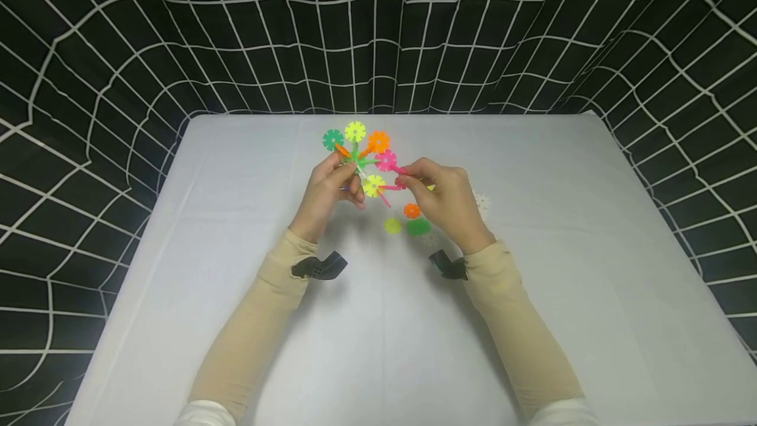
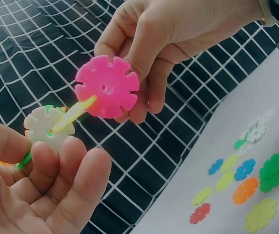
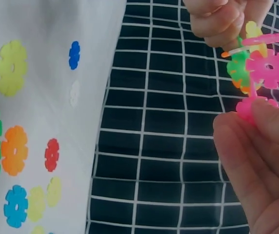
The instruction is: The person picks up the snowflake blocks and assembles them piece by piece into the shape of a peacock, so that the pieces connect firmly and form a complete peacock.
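Observation:
Raised above the far part of the table is a cluster of joined notched plastic discs, with a yellow disc, an orange disc and a teal green disc at its outer ends. My left hand holds the cluster near its middle, thumb and fingers around a white disc. From the right side, my right hand pinches a pink disc on the cluster between thumb and fingers. Another pink disc stands just beyond those fingertips. My fingers partly hide the joints.
Loose discs lie on the white-covered table below the hands, among them an orange disc, a green disc and a red disc. White discs lie by the right wrist. A black gridded curtain surrounds the table's far sides.

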Motion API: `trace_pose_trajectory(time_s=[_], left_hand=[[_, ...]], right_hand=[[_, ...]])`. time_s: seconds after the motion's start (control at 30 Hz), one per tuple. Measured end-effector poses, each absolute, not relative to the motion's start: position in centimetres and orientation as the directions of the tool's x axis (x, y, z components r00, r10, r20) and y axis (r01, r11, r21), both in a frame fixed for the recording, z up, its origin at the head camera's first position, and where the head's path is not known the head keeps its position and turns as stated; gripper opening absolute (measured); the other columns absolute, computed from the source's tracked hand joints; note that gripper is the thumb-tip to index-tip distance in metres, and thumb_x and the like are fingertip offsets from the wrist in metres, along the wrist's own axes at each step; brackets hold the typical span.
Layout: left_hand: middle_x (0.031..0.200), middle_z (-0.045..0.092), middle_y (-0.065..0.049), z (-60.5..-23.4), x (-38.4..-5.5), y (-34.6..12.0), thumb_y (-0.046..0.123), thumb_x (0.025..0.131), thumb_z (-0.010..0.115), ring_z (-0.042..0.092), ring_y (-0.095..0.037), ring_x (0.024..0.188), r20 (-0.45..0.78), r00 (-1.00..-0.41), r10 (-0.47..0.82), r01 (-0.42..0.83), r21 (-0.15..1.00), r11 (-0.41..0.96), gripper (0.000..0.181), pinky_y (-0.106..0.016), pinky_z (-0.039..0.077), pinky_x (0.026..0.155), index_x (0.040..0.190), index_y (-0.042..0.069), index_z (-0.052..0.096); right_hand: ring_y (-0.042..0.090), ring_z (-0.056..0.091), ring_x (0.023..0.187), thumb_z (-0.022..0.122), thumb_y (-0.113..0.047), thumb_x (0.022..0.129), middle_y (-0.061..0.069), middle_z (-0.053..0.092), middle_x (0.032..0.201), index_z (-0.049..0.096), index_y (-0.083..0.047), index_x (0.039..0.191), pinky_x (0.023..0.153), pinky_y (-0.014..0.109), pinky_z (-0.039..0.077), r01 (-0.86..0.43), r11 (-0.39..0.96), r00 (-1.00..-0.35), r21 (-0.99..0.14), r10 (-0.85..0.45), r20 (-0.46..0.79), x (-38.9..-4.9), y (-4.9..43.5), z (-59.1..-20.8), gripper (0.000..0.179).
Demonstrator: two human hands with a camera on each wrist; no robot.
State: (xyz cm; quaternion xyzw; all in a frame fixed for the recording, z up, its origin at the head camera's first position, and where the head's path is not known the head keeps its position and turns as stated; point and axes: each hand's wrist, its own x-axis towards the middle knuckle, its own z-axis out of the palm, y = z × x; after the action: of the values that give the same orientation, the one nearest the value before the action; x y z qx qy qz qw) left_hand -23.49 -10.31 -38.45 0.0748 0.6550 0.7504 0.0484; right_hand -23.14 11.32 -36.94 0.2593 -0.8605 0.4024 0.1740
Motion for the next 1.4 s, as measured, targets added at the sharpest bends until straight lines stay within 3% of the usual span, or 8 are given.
trace_pose_trajectory(time_s=[0.5,0.77,1.1,1.4], left_hand=[[0.066,0.048,-0.003,-38.5,-23.2,-10.7,0.015,0.104,0.044,0.062,-0.018,0.061,0.037,-0.982,0.186,0.014,0.992,-0.122,0.021,-0.039,0.062,0.066,0.084,0.009,0.041],[0.065,0.046,-0.004,-39.1,-23.4,-10.3,0.013,0.103,0.042,0.061,-0.018,0.060,0.065,-0.984,0.168,0.043,0.990,-0.136,0.022,-0.039,0.062,0.061,0.082,0.008,0.038],[0.066,0.046,-0.004,-39.0,-23.4,-9.9,0.014,0.104,0.041,0.062,-0.017,0.061,0.086,-0.982,0.168,0.061,0.987,-0.152,0.022,-0.038,0.062,0.060,0.083,0.010,0.038],[0.068,0.046,-0.004,-39.2,-23.5,-9.8,0.014,0.104,0.040,0.063,-0.022,0.063,0.080,-0.981,0.177,0.054,0.988,-0.146,0.020,-0.037,0.062,0.061,0.084,0.010,0.037]], right_hand=[[0.025,0.078,0.083,0.077,-0.001,0.087,0.012,0.079,0.090,0.075,0.001,0.095,0.072,0.038,0.063,-0.593,0.503,-0.802,-0.628,-0.309,0.511,-23.4,10.9,-37.5,0.009],[0.025,0.078,0.085,0.075,-0.002,0.089,0.011,0.079,0.090,0.075,0.000,0.097,0.075,0.038,0.063,-0.572,0.536,-0.814,-0.621,-0.279,0.509,-23.2,10.8,-37.6,0.008],[0.026,0.078,0.084,0.076,-0.003,0.089,0.012,0.079,0.089,0.075,0.002,0.097,0.077,0.039,0.063,-0.614,0.530,-0.778,-0.585,-0.283,0.561,-23.4,10.9,-37.8,0.009],[0.026,0.077,0.078,0.076,0.000,0.087,0.013,0.078,0.085,0.073,0.002,0.093,0.067,0.037,0.062,-0.644,0.534,-0.743,-0.548,-0.266,0.614,-23.4,10.7,-38.1,0.007]])
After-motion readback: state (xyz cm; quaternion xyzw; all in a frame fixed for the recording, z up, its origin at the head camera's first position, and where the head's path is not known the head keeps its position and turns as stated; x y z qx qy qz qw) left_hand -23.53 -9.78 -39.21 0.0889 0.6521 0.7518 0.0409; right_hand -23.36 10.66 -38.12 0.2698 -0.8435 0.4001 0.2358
